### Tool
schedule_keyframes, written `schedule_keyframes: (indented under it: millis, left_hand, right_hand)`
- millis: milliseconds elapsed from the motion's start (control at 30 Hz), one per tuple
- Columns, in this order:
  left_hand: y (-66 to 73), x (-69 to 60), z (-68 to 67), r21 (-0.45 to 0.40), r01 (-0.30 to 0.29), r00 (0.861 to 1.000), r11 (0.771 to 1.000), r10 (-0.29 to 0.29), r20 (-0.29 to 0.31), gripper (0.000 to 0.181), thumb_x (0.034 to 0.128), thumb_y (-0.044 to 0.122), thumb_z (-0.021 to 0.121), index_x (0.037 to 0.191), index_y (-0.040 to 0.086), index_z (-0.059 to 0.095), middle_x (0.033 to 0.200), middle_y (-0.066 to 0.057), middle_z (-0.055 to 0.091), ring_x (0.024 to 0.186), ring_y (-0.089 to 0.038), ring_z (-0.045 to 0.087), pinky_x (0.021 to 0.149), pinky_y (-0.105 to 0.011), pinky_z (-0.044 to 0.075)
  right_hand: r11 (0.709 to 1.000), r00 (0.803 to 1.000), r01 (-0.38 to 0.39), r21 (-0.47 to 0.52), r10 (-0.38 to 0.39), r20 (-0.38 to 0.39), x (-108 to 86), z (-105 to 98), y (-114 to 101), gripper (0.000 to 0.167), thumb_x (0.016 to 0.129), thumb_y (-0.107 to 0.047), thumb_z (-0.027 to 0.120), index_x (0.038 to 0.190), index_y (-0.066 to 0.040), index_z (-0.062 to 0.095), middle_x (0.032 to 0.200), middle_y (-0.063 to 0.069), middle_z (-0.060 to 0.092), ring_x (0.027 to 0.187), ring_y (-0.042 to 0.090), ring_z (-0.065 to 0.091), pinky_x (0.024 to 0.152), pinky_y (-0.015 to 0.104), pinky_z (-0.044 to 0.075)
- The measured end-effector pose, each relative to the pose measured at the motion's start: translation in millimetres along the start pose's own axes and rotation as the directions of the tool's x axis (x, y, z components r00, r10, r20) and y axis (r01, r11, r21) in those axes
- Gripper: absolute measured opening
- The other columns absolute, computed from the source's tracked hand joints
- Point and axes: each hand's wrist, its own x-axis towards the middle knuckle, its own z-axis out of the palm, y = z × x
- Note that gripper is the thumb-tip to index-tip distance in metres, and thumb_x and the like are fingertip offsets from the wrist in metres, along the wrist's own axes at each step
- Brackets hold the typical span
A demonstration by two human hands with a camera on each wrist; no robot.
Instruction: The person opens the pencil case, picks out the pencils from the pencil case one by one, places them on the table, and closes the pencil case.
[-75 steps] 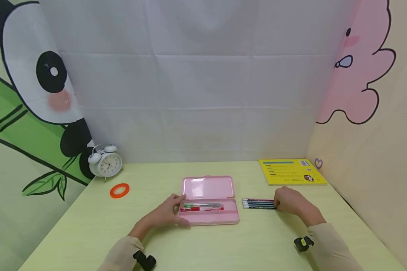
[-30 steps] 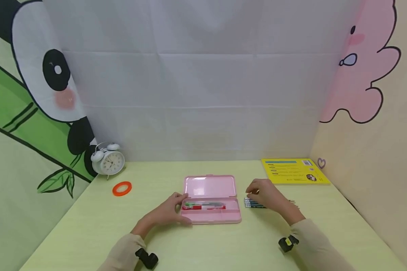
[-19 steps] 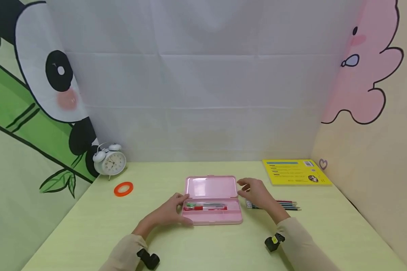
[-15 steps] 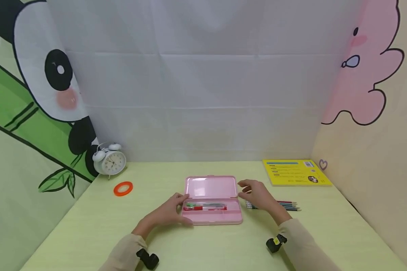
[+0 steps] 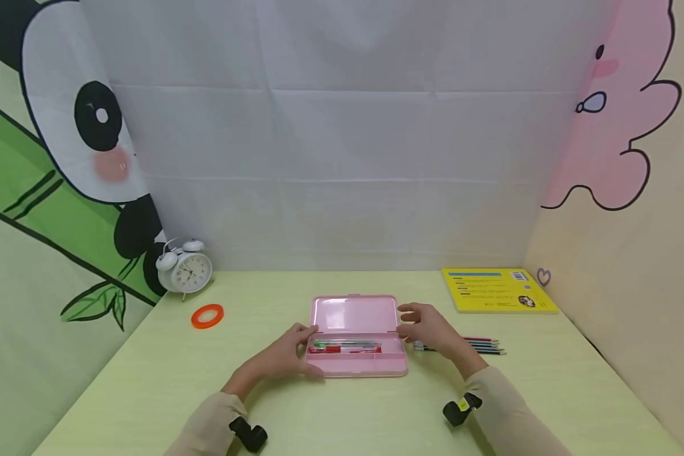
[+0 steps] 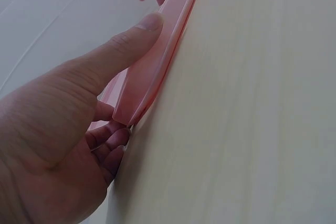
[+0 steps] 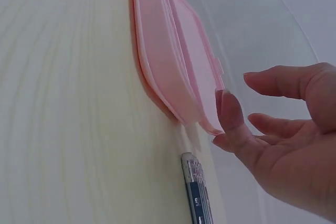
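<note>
A pink pencil case (image 5: pixel 353 367) lies on the table with its lid (image 5: pixel 353 313) folded back. Inside it are red and green pens (image 5: pixel 344 349). My left hand (image 5: pixel 282 354) grips the case's left end; the left wrist view shows the thumb along the front wall (image 6: pixel 152 72) and the fingers curled at the end. Beside the right edge of the lid is my right hand (image 5: pixel 430 326), its fingers loosely bent and apart, holding nothing. Whether a fingertip touches the lid I cannot tell. Several pencils (image 5: pixel 484 345) lie side by side beneath the right hand and wrist, partly hidden.
A yellow book (image 5: pixel 498 291) lies at the back right of the table (image 5: pixel 342 418). At the back left stands a white alarm clock (image 5: pixel 185 271), with an orange ring (image 5: pixel 208 316) in front of it. A white sheet (image 5: pixel 342 158) hangs behind the table.
My right hand has moved left from the pencils' far end to the case's right edge, uncovering their sharpened tips. The left hand stays on the case, which has not visibly moved.
</note>
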Motion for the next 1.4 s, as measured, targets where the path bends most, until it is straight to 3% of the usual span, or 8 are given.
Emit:
schedule_keyframes:
  millis: [233, 433, 667, 933, 1033, 1400]
  left_hand:
    - [1.2, 0.8, -0.1, -0.006, 0.030, 1.000, 1.000, -0.030, -0.001, 0.109, 0.0691, 0.042, 0.092, 0.154, 0.003, 0.036, 0.123, -0.005, 0.045, 0.114, -0.024, 0.042, 0.101, -0.051, 0.035]
    - [0.4, 1.2, 0.2, -0.002, 0.043, 0.999, 0.999, -0.043, -0.005, 0.108, 0.0692, 0.044, 0.091, 0.154, 0.004, 0.037, 0.124, -0.005, 0.045, 0.115, -0.024, 0.042, 0.102, -0.052, 0.035]
    - [0.1, 1.9, -0.1, -0.004, -0.004, 1.000, 1.000, 0.004, -0.001, 0.111, 0.0695, 0.044, 0.091, 0.155, 0.004, 0.034, 0.121, -0.004, 0.046, 0.113, -0.022, 0.043, 0.102, -0.051, 0.036]
    - [0.5, 2.2, 2.1, -0.124, 0.055, 0.998, 0.991, -0.060, -0.030, 0.143, 0.0659, 0.037, 0.095, 0.156, -0.004, -0.009, 0.125, -0.003, 0.050, 0.112, -0.019, 0.046, 0.104, -0.047, 0.036]
    - [0.5, 1.0, 2.4, -0.127, 0.067, 0.997, 0.990, -0.070, -0.026, 0.143, 0.0662, 0.036, 0.095, 0.155, -0.006, -0.010, 0.125, -0.003, 0.050, 0.113, -0.019, 0.046, 0.104, -0.047, 0.035]
    - [1.8, 1.2, 1.0, -0.120, 0.050, 0.998, 0.992, -0.055, -0.036, 0.141, 0.0667, 0.039, 0.094, 0.158, 0.002, -0.007, 0.121, -0.003, 0.050, 0.111, -0.019, 0.047, 0.103, -0.046, 0.037]
  right_hand:
    - [0.978, 0.994, -0.098, 0.182, 0.089, 0.057, 2.3, 2.4, -1.8, 0.066, 0.090, -0.005, 0.073, 0.147, 0.003, 0.041, 0.144, 0.029, 0.045, 0.097, 0.028, 0.069, 0.085, 0.041, 0.055]
    - [0.969, 0.989, -0.132, 0.209, 0.115, 0.094, 2.3, 4.4, -2.2, 0.066, 0.092, -0.008, 0.071, 0.149, 0.001, 0.038, 0.148, 0.028, 0.041, 0.098, 0.027, 0.067, 0.088, 0.042, 0.054]
    - [0.969, 0.986, -0.146, 0.198, 0.126, 0.107, 1.7, 3.7, -2.4, 0.065, 0.094, -0.012, 0.070, 0.149, 0.002, 0.038, 0.146, 0.028, 0.041, 0.100, 0.027, 0.066, 0.088, 0.041, 0.054]
    - [0.955, 0.985, -0.165, 0.246, 0.149, 0.084, -0.4, 6.4, -4.3, 0.075, 0.095, -0.012, 0.069, 0.154, 0.001, 0.025, 0.148, 0.030, 0.038, 0.102, 0.030, 0.066, 0.088, 0.042, 0.054]
    - [0.952, 0.985, -0.169, 0.255, 0.154, 0.080, -1.8, 7.1, -4.7, 0.078, 0.096, -0.014, 0.067, 0.155, 0.001, 0.019, 0.148, 0.031, 0.038, 0.102, 0.030, 0.067, 0.088, 0.043, 0.054]
    - [0.958, 0.989, -0.141, 0.248, 0.124, 0.083, -3.2, 2.7, -6.5, 0.074, 0.099, -0.048, 0.058, 0.150, -0.003, 0.029, 0.129, 0.025, 0.056, 0.100, 0.033, 0.068, 0.084, 0.042, 0.055]
